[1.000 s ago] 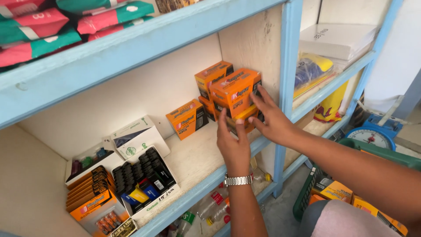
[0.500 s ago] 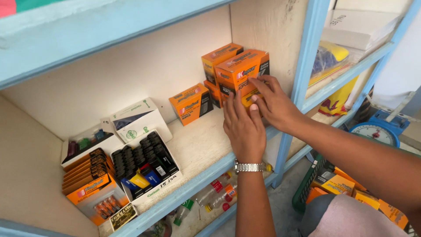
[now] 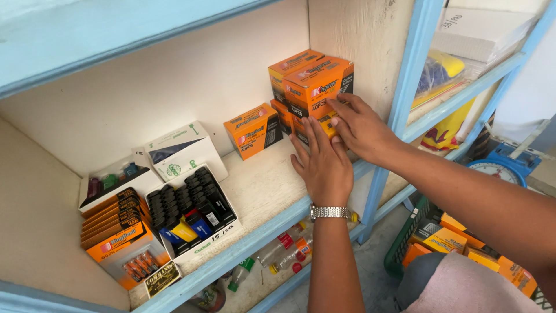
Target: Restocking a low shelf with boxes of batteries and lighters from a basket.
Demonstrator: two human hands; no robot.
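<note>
A stack of orange boxes [image 3: 315, 87] is set at the back right corner of the shelf [image 3: 260, 191], hard against the cream side wall. The lower boxes of the stack are touched by both hands. The left hand [image 3: 323, 165], with a metal wristwatch [image 3: 330, 213] worn below it, is laid flat and open, palm down, its fingertips pressed against the front of the bottom box; nothing is clasped by it. The right hand [image 3: 360, 126] is brought in from the right, just above and partly over the left one, with its fingers spread on the face of the box beneath the top one; whether anything is gripped cannot be told, as only a resting touch is shown. Just left of the stack, apart from both hands, a single orange box [image 3: 253, 130] is stood at an angle. Further left, a white carton [image 3: 184, 152] is seen, and near the shelf's front edge an open tray of black lighters [image 3: 188, 204] is placed. Past the blue upright, a blue weighing scale [image 3: 503, 165] is seen on the right.
</note>
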